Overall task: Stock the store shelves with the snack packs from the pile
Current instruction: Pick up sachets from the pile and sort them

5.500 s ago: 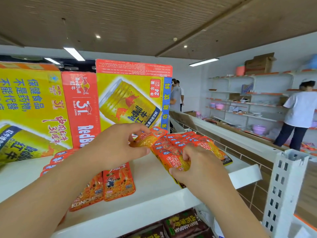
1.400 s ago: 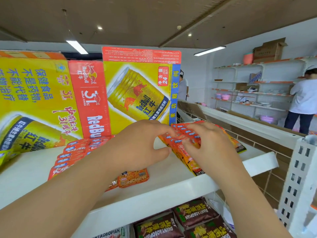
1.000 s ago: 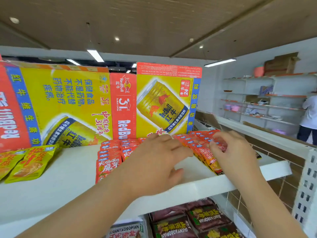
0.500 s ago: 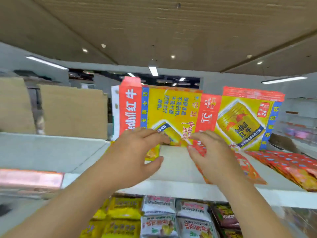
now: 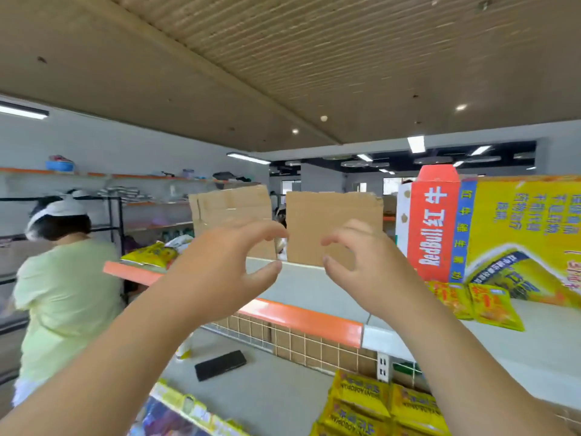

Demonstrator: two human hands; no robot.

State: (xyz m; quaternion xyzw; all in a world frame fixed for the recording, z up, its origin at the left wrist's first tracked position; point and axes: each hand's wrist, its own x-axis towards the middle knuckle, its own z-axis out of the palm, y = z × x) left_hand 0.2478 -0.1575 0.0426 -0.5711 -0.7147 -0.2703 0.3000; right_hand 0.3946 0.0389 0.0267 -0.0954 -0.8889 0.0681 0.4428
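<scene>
a shop: tiered white shelves [image 5: 518,347] with orange edge strips [image 5: 301,319], rows of yellow snack packs [image 5: 495,306], a big red bull carton [image 5: 503,228] on top

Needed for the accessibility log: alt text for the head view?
The left hand and right hand are raised, empty, fingers loosely curled, before a white store shelf. Yellow snack packs lie on it at right, beside a Red Bull carton; a person in a pale green shirt stands at left.

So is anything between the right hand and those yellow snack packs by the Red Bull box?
Nothing visible. The right hand is empty, left of the yellow snack packs on the white shelf; only open space lies between them.
</scene>
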